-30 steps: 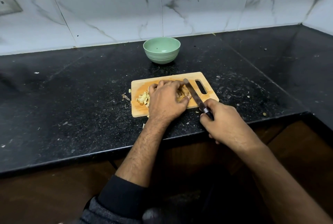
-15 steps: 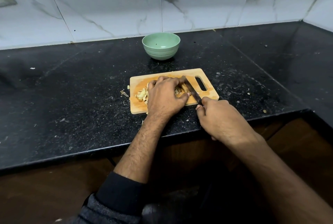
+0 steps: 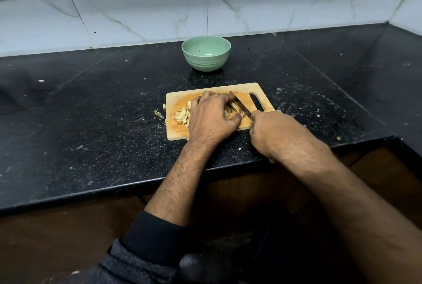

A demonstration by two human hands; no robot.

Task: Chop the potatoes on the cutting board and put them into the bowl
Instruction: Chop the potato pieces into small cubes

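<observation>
A wooden cutting board (image 3: pixel 251 91) lies on the black counter near its front edge. A pile of chopped potato pieces (image 3: pixel 182 116) sits on the board's left part. My left hand (image 3: pixel 211 117) curls over uncut potato strips (image 3: pixel 233 108) in the board's middle and holds them down. My right hand (image 3: pixel 271 131) grips the handle of a knife (image 3: pixel 239 105), whose blade lies across the strips just right of my left fingers. The green bowl (image 3: pixel 206 53) stands behind the board near the wall, and it holds no potato.
Small potato scraps (image 3: pixel 158 113) lie on the black counter (image 3: pixel 91 112) just left of the board, and one bit (image 3: pixel 338 138) lies at the right front edge. A white marble wall (image 3: pixel 137 2) runs behind the counter.
My right hand has slid the knife forward and inward along the strips, so less of the blade shows. My left hand keeps holding the potato. The view shifted slightly.
</observation>
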